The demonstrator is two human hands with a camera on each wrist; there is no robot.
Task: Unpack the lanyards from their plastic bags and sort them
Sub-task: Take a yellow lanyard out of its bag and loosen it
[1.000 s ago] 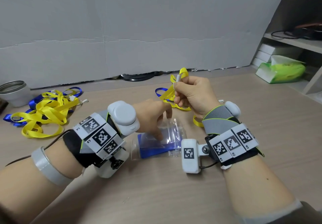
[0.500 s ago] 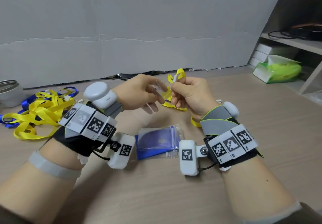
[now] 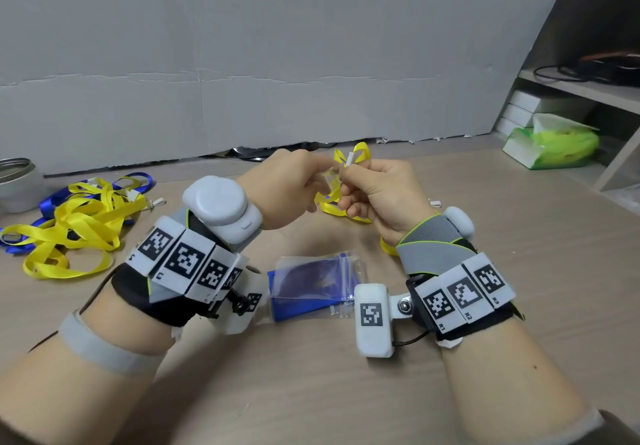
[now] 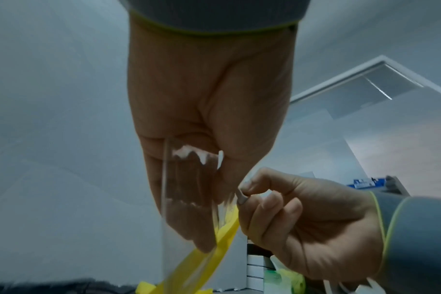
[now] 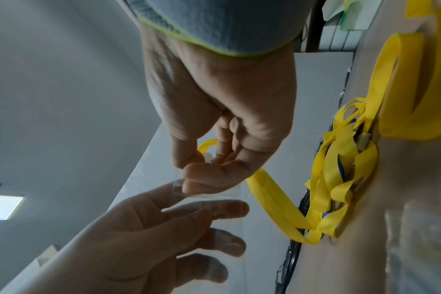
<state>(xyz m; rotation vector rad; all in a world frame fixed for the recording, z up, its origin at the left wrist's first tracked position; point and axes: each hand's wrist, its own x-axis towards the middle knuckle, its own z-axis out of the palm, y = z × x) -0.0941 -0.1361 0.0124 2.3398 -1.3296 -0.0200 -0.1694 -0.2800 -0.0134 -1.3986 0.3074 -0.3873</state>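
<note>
Head view: we have both hands raised above the table (image 3: 519, 271), meeting over the far middle. Right hand (image 3: 377, 198) is curled, pinching the small white plastic clip (image 3: 350, 159) of a yellow ribbon lanyard (image 3: 362, 150); its strap trails down to the table behind our hands. Left hand (image 3: 284, 195) holds a small clear plastic bag (image 4: 189, 179) by its top, thumb against fingers, the other fingers loosely spread in the right wrist view. The yellow strap runs down through the bag's lower part, so the lanyard looks only partly out.

Handling, our read: lanyard is light, limp and snag-prone, so pull by the rigid clip, not the ribbon. Bag film is thin, slick and crumples; pinch it at an edge and slide it off along the strap.

A flat stack of clear bags with folded blue lanyards (image 3: 311, 285) lies between our wrists. The loose pile of yellow and blue lanyards (image 3: 76, 222) sits far left, well apart.
</note>
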